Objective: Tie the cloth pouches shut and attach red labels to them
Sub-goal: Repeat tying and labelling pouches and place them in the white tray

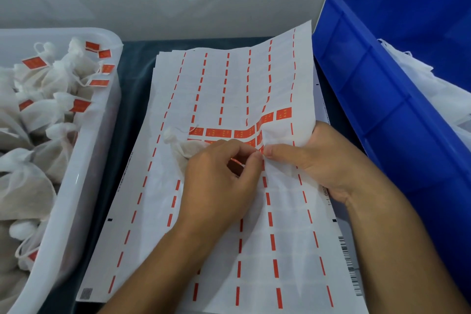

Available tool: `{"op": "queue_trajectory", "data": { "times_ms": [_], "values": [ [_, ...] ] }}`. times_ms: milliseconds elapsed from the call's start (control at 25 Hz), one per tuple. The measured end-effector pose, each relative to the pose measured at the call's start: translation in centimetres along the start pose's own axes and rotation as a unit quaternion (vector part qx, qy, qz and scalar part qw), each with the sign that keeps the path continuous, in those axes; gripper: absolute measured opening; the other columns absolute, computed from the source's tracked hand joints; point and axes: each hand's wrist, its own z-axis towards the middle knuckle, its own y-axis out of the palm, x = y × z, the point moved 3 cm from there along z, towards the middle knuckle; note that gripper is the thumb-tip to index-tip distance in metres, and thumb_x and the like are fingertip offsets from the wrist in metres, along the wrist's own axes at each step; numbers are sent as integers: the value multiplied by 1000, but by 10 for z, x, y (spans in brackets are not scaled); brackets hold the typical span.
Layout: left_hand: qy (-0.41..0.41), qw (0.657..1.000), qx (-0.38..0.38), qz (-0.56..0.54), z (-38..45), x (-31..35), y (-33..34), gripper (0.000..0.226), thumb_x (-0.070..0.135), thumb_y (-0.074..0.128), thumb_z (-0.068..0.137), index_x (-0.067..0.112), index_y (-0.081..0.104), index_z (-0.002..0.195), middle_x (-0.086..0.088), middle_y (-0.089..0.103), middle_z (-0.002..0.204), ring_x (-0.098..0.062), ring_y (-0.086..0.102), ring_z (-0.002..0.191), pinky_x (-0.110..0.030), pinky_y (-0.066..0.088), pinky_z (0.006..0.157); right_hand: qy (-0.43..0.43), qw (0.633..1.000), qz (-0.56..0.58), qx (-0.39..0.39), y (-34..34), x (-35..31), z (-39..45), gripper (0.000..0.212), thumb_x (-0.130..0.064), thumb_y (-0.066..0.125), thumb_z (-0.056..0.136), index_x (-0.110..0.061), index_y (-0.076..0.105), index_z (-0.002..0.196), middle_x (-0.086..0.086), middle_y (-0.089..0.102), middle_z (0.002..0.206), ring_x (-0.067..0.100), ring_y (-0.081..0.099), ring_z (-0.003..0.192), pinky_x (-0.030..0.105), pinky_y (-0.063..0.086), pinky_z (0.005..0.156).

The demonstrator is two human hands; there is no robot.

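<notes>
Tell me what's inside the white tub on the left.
The white tub holds a heap of tied cloth pouches, several carrying red labels. Whatever lies beneath the top layer is covered, as are the pouches' contents.

Just one view here, head-mounted, wide-angle, looking forward and steeply down at the bench (132, 79) from pretty close. It faces the back wall, white tub (84, 173) at the left edge, blue crate (369, 79) at the right.

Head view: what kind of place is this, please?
Probably a small packing or hand-assembly workstation. A white bin holds many tied cloth pouches with red labels, a label sheet lies between the bins, and a blue crate stands at the right.
</notes>
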Motion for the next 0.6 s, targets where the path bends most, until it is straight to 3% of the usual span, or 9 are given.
{"op": "queue_trajectory", "data": {
  "times_ms": [360, 520, 600],
  "values": [
    [-8, 1000, -5, -21, 1, -1, -2, 13, 38, 70, 93, 44, 66, 82, 32, 66, 78, 11, 63, 85, -1, 49, 67, 1, 1000, 1, 2, -1, 0, 0, 37, -37, 84, 81, -40, 69, 115, -19, 77, 104, 16, 78, 88, 48, 63, 82],
    [31, 1000, 0, 5, -1, 3, -5, 13, 34, 72, 92, 44, 66, 85, 31, 65, 82, 8, 63, 88, -3, 51, 70, -5, 1000, -1, 2, -2, 0, 0, 33, -37, 84, 81, -41, 69, 111, -21, 77, 101, 12, 78, 85, 44, 64, 79],
    [65, 997, 8, 35, -1, 4, -6, 6, 32, 73, 92, 36, 72, 88, 24, 68, 83, -1, 66, 80, -10, 56, 67, -8, 1000, -3, 1, -2, 1, 0, 33, -39, 84, 82, -42, 69, 111, -24, 76, 101, 10, 78, 84, 40, 64, 74]
  ]
}}
